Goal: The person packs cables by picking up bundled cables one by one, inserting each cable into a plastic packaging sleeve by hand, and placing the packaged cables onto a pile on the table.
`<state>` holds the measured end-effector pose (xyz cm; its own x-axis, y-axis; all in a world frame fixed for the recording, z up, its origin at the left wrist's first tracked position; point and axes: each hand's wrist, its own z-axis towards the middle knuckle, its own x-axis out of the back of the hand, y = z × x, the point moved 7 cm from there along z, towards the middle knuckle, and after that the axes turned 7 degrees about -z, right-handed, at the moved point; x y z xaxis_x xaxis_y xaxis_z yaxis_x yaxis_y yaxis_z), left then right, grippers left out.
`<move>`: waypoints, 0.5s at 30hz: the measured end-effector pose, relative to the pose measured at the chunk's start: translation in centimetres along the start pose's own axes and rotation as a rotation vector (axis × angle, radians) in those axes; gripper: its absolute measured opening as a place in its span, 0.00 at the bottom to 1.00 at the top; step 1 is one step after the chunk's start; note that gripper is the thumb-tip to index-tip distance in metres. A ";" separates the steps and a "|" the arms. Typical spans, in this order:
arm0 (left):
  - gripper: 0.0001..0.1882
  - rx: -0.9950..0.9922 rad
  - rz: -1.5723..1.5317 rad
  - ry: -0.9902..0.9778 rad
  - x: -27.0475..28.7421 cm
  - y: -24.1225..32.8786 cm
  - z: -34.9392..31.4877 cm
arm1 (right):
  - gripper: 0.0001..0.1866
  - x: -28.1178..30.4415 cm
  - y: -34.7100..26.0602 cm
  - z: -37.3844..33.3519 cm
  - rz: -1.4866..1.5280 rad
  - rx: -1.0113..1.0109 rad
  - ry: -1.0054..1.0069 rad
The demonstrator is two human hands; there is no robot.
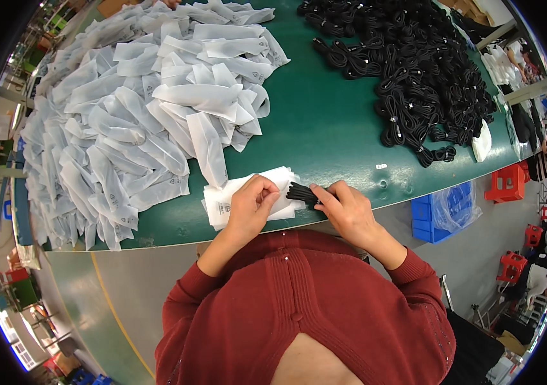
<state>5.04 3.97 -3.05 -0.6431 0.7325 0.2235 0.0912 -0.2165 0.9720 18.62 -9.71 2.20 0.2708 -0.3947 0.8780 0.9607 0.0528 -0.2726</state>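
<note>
At the table's near edge lies a small stack of flat white translucent bags (225,199), some with dark print. My left hand (251,204) is over this stack, thumb and forefinger pinched together near the bags' right part. Whether a bag's edge is between those fingertips, I cannot tell. My right hand (349,208) grips a folded bundle of black cable (301,194), its looped end pointing left toward my left fingertips. The cable's other end is hidden under my fingers. Only a small gap parts the bundle from my left hand.
A large heap of filled white bags (126,128) covers the green table's (305,122) left side. Bundled black cables (414,83) are piled at the far right, with a white pouch (481,141) beside them. Below the right edge stand a blue crate (437,215) and a red stool (505,184).
</note>
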 end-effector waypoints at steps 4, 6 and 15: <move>0.06 -0.076 0.011 -0.026 -0.3 0.9 -0.2 | 0.22 -0.5 -0.1 -0.1 -0.019 0.071 -0.060; 0.07 -0.117 0.034 -0.043 -0.4 1.5 -0.2 | 0.17 -1.5 0.3 -0.1 0.178 0.007 -0.249; 0.07 -0.391 0.283 -0.079 -0.6 5.5 0.4 | 0.09 -2.3 2.2 0.8 0.662 -0.319 -0.111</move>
<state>6.28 2.58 2.20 -0.5733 0.6530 0.4949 -0.0479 -0.6297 0.7753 20.16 -7.95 -0.16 0.8079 -0.2768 0.5203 0.5343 -0.0286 -0.8448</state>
